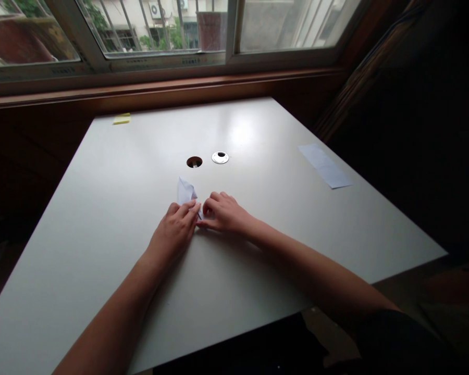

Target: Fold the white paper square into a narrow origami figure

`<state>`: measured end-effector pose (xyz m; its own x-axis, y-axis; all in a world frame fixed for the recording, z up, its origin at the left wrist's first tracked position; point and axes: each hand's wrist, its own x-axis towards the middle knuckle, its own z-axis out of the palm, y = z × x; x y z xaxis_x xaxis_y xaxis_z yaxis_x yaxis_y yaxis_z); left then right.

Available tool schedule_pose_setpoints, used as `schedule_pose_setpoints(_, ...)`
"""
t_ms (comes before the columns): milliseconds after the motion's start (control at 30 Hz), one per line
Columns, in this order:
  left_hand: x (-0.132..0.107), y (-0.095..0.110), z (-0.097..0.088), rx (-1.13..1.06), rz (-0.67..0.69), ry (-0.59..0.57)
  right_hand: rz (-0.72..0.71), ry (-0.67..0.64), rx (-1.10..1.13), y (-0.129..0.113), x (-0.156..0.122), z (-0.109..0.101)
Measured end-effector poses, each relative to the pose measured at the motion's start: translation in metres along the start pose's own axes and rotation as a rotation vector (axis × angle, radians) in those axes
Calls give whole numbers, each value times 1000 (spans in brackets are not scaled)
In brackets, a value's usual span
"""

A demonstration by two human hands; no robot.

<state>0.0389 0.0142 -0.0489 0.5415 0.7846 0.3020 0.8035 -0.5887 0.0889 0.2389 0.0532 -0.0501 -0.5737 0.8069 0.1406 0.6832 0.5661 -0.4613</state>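
A small folded piece of white paper [185, 191] lies on the white table [113, 208], its pointed end facing away from me. My left hand [179, 221] presses on the near part of the paper, fingers close together and covering much of it. From the right, my right hand [223, 212] pinches at the paper's near right edge with thumb and curled fingers. A short dark line shows on the paper between the two hands. The fingers hide the exact shape of the near folds.
Beyond the paper, the tabletop has a round hole [194, 162] with a round metal cover [220, 157] beside it. A white paper strip [325, 165] lies near the right edge. Yellow sticky notes [121, 119] sit at the far left corner. A window [160, 31] stands behind.
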Motion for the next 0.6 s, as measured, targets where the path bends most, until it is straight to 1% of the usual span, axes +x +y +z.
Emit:
schedule_pose_setpoints(133,-1,7,1,58,-97,33,69,4,12,-5,0,2)
schedule_pose_setpoints(233,-2,13,-3,98,-177,49,49,-12,61,-4,1,-2)
schedule_pose_setpoints(300,-3,15,-7,113,-195,58,27,-23,100,-2,1,-7)
schedule_pose_setpoints(433,-6,9,-14,119,-193,63,11,-43,146,2,0,-15)
schedule_pose_setpoints(500,-7,2,-15,105,-157,31,-3,-45,150,4,0,-16)
schedule_pose_setpoints(600,-6,-9,-14,88,-83,14,-31,-42,153,8,-1,-13)
